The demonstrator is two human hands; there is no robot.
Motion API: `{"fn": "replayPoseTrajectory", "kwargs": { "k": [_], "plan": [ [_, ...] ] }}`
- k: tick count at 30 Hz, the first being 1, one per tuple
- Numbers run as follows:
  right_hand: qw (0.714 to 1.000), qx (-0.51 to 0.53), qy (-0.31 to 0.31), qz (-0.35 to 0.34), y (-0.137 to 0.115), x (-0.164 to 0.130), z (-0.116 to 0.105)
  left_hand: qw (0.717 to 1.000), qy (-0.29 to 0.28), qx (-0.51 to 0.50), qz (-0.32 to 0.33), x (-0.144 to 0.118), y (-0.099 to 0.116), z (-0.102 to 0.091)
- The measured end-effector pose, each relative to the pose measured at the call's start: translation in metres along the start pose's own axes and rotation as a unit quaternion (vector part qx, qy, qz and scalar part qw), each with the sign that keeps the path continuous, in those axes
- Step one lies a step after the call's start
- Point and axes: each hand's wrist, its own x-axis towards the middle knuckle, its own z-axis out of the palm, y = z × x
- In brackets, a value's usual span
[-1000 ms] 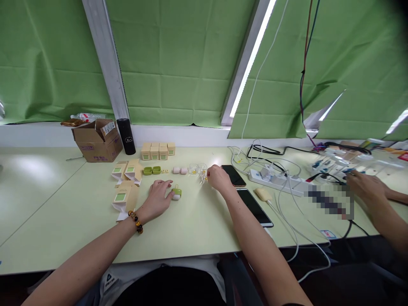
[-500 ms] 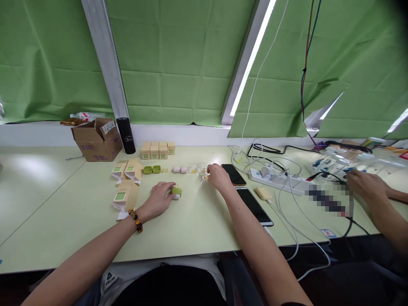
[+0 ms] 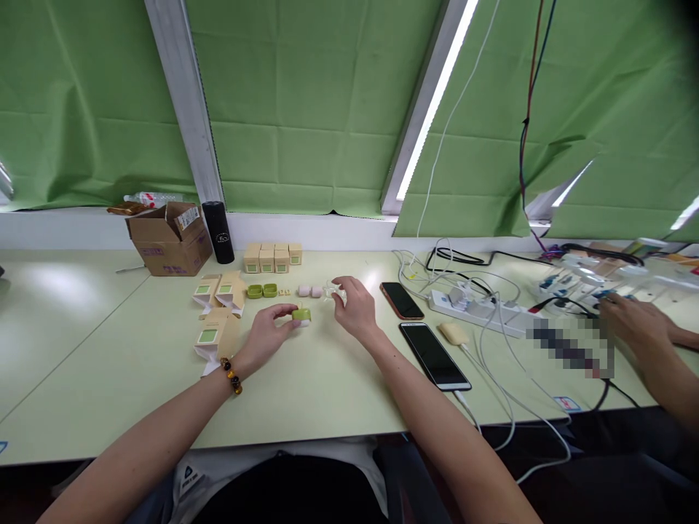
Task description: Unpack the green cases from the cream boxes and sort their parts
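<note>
My left hand grips a small green and white case just above the pale green table. My right hand hovers close to its right, fingers curled around a small clear plastic piece. Behind them lie two pink cases, two green cases and tiny yellow bits. Three opened beige cartons lie by my left wrist.
A row of small beige boxes, a black bottle and a brown cardboard box stand at the back. Two phones and a power strip with cables lie to the right. Another person's hand works at far right.
My left hand picked the green and white case off the table and raised it. My right hand moved left from beside the phone toward the case, bringing a clear piece along.
</note>
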Motion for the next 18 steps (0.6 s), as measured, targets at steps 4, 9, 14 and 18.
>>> {"fn": "replayPoseTrajectory", "kwargs": {
  "k": [4, 9, 14, 18],
  "plan": [
    [0.971, 0.236, -0.026, 0.010, -0.015, -0.014, 0.021, 0.986, 0.031, -0.165, 0.019, 0.002, 0.004, 0.000],
    [0.899, 0.429, -0.083, 0.029, -0.036, -0.024, 0.036, 0.972, 0.035, -0.228, 0.046, -0.002, 0.007, 0.000],
    [0.850, 0.511, -0.098, 0.079, -0.050, -0.026, 0.038, 0.970, 0.040, -0.215, 0.107, -0.009, 0.010, 0.003],
    [0.831, 0.537, -0.113, 0.088, -0.054, -0.026, 0.035, 0.968, 0.033, -0.208, 0.139, -0.010, 0.009, 0.006]
  ]
}}
